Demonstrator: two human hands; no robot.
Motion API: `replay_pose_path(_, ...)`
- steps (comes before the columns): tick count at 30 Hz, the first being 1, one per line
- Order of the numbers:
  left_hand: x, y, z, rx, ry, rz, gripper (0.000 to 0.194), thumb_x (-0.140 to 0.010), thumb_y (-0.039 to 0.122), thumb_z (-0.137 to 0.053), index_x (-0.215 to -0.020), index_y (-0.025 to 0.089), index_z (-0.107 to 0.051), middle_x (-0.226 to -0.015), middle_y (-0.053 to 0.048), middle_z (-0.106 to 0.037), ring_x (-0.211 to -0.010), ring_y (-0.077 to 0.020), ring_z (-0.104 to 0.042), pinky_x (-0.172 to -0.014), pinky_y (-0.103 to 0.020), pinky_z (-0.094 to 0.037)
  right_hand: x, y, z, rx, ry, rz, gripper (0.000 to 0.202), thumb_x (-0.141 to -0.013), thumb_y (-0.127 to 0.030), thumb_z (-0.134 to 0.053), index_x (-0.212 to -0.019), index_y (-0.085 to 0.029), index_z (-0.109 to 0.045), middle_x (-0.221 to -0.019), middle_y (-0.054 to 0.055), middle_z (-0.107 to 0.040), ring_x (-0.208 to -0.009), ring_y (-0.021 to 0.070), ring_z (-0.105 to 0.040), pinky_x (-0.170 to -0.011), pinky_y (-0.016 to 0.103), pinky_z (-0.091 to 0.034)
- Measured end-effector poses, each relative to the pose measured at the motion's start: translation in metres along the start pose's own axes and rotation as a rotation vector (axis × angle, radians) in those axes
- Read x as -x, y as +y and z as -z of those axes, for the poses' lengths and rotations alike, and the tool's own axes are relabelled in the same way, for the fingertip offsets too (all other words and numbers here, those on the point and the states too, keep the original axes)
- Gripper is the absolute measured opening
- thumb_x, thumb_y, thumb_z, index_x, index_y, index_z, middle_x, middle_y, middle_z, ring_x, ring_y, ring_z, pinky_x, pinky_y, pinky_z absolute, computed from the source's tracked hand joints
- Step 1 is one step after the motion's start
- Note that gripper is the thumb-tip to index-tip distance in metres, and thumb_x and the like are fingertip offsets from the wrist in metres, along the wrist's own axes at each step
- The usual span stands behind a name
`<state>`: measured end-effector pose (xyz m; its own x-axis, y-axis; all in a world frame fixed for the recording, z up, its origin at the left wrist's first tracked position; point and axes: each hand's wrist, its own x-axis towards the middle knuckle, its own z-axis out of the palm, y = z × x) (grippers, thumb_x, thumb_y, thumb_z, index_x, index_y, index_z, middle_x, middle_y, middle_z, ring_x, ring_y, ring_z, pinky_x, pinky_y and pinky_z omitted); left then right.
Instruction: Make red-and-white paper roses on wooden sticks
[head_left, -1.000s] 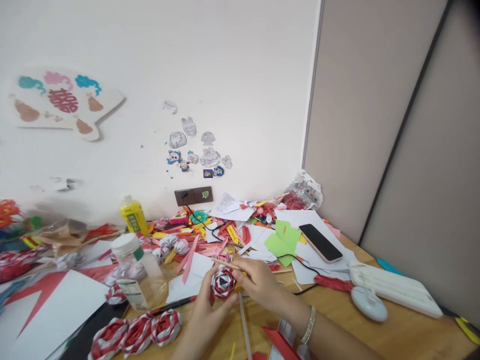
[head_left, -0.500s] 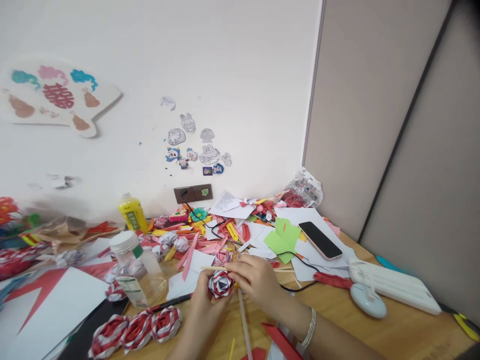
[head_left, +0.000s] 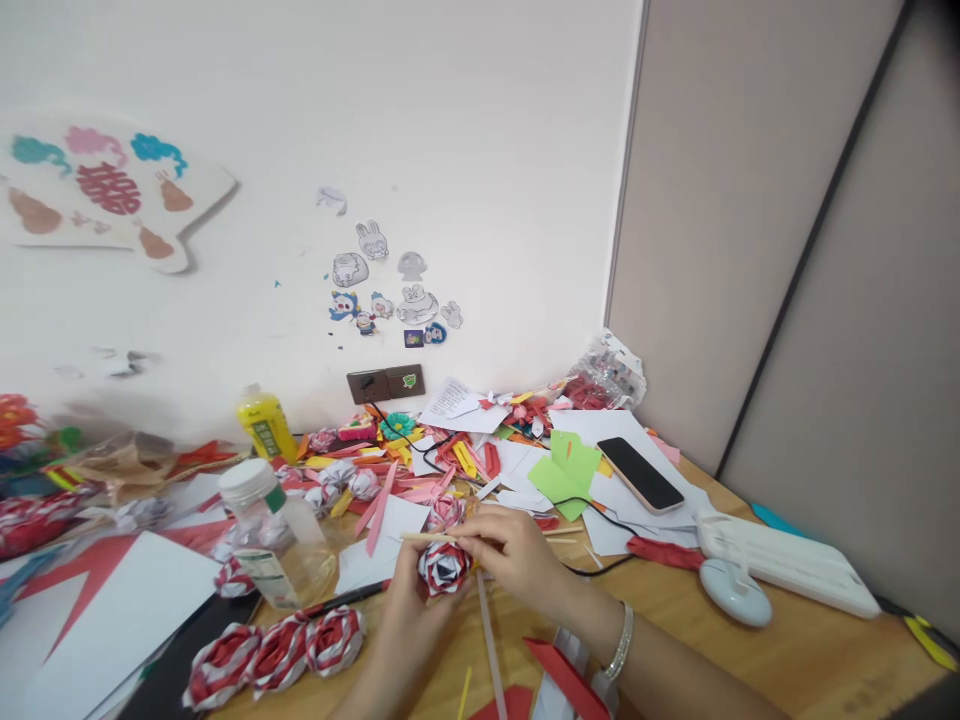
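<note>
At the right lay a dark-screened phone [head_left: 640,473], with a long white device [head_left: 791,565] nearer. On the left stood a yellow bottle [head_left: 266,425] and, nearer, a white-lidded clear jar [head_left: 262,535]. Cartoon cutouts [head_left: 416,303] clung to the far wall [head_left: 495,150] above a brown socket panel [head_left: 385,384].

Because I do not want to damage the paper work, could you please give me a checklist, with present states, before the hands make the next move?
1. Left hand holds the red-and-white paper ball: ok.
2. Right hand holds the thin wooden stick: ok.
3. Stick touches the ball: cannot tell; it crosses the ball's upper edge in this view.
4. Space around the hands is uncluttered: not ok; white paper and a long pale strip lie close.
5. Jar has its white lid on: ok.
</note>
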<state>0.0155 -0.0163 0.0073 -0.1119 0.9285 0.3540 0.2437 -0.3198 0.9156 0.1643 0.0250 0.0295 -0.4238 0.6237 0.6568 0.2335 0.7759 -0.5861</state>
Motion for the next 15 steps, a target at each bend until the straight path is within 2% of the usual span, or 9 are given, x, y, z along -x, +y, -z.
replay_pose_path(4,0.0004,-0.0007,-0.0021,0.008,0.005,0.019,0.03,-0.067,0.02,-0.063,-0.093,0.018,-0.048,-0.086,-0.003,-0.061,-0.081,-0.0202,-0.059,-0.072,-0.034,-0.048,0.0025,-0.0012,0.0001,0.218,-0.007,0.124,0.02,-0.091,-0.024,-0.046,-0.099,-0.021,-0.065,-0.083,0.003,-0.067,-0.074,0.0139,-0.06,-0.065,0.024,-0.043)
replay_pose_path(7,0.0002,-0.0007,-0.0017,-0.035,0.011,0.018,0.03,-0.068,0.021,-0.063,-0.095,0.018,-0.05,-0.088,-0.004,-0.061,-0.083,-0.0209,-0.059,-0.073,-0.034,-0.047,0.0041,0.0001,-0.0025,0.411,0.038,0.201,0.019,-0.09,-0.023,-0.045,-0.097,-0.02,-0.062,-0.082,0.004,-0.066,-0.073,0.0158,-0.059,-0.064,0.026,-0.042)
replay_pose_path(10,0.0012,-0.0009,-0.0006,-0.075,0.007,0.007,0.028,-0.068,0.021,-0.063,-0.092,0.018,-0.051,-0.086,-0.003,-0.061,-0.08,-0.0203,-0.059,-0.071,-0.032,-0.047,0.0051,0.0006,-0.0059,0.514,0.072,0.194,0.016,-0.09,-0.022,-0.043,-0.093,-0.019,-0.058,-0.074,0.002,-0.064,-0.065,0.0151,-0.058,-0.059,0.026,-0.038)
replay_pose_path(15,0.0033,-0.0077,-0.0017,-0.054,0.001,0.003,0.03,-0.069,0.023,-0.064,-0.095,0.019,-0.049,-0.089,-0.003,-0.061,-0.082,-0.0207,-0.06,-0.073,-0.032,-0.047,0.0057,0.0017,-0.0071,0.568,0.039,0.162,0.019,-0.092,-0.023,-0.036,-0.083,-0.019,-0.053,-0.061,-0.002,-0.059,-0.052,0.0129,-0.053,-0.051,0.026,-0.032)
